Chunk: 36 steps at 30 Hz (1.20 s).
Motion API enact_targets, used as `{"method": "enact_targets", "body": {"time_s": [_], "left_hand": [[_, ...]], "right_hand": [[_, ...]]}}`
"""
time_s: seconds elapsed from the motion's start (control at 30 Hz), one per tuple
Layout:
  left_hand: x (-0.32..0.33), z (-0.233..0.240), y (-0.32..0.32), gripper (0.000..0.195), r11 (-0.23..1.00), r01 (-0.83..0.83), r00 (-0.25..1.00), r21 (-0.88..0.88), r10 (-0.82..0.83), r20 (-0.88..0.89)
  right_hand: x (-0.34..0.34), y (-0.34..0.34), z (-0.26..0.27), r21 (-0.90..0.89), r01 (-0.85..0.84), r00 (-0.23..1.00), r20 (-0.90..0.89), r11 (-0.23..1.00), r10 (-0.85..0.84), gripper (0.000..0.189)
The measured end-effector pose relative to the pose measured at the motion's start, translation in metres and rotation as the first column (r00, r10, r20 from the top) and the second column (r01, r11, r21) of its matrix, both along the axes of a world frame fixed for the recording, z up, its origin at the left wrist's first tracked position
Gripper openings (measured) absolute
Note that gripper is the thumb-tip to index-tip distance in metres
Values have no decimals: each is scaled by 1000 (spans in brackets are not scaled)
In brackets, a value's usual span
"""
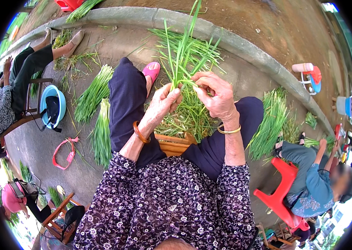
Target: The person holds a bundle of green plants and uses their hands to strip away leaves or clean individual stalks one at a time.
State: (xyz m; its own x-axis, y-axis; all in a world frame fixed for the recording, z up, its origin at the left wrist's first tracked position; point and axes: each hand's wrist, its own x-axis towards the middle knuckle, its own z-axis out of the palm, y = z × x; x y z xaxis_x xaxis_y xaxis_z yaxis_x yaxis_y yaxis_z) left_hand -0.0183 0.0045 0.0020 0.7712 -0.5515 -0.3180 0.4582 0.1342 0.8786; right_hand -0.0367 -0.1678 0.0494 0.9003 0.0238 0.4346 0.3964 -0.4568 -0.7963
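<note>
My left hand grips the base of a small bunch of long green stalks, probably garlic chives, whose leaves point up and away from me. Beside it, my right hand has its thumb and fingertips pinched on a bent leaf at the bunch's lower end. Under both hands, a heap of loose trimmed leaves lies on the ground between my knees. Farther ahead, a spread of green stalks rests near the curb, partly covered by the held bunch.
Stalk bundles lie left of my leg, and another pile lies right. Near the left bundles are a pink strap and a blue basin holding a black item. A concrete curb arcs ahead. A person sits on a red stool.
</note>
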Motion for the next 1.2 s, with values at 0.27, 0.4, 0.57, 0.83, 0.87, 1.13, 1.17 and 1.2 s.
{"method": "enact_targets", "body": {"time_s": [0.27,0.4,0.57,0.83,0.87,1.13,1.17,1.2], "left_hand": [[2,-3,1,27,1000,9,999,1,-9,45],[4,-13,2,28,997,-9,987,77,-4,162],[2,-15,-1,26,878,-176,832,446,-110,544],[2,-9,2,29,618,-602,431,506,-281,857],[2,-9,3,29,602,-636,408,483,-269,872],[6,-4,3,35,494,-651,508,576,-281,814],[6,-4,3,36,488,-657,500,575,-289,817],[6,-6,1,37,492,-657,487,571,-302,820]], "right_hand": [[-3,-6,1,-155,35,999,34,987,-30,17],[-2,-16,-4,-442,200,979,135,875,-156,15],[-1,-41,-16,-557,346,934,130,755,-332,9],[-15,-100,-29,-659,631,641,145,409,-754,16],[-18,-105,-30,-635,668,615,178,387,-768,16],[-25,-68,-22,45,463,638,-711,885,-297,35],[-21,-46,-10,201,414,525,-850,888,-53,41],[-21,-28,-13,264,312,575,-817,913,39,44]]}}
